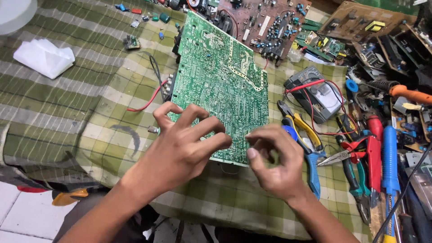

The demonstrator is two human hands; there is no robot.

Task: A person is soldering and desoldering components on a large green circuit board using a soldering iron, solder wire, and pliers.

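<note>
A large green circuit board [220, 81] lies solder side up on a green checked cloth [81, 103]. My left hand [184, 144] hovers over the board's near left corner with its fingers curled and spread; nothing shows in it. My right hand [274, 157] is at the board's near right corner, fingers bent together as if pinching; whether something tiny is between them is too small to tell. A red wire [146, 102] and a black wire [156, 74] run out from the board's left edge.
Pliers with blue and yellow handles [306, 139], red cutters [371, 148], a blue screwdriver [389, 157] and a grey multimeter [315, 92] lie at the right. Brown circuit boards [265, 22] and loose parts sit at the back. A white tissue [42, 56] lies far left.
</note>
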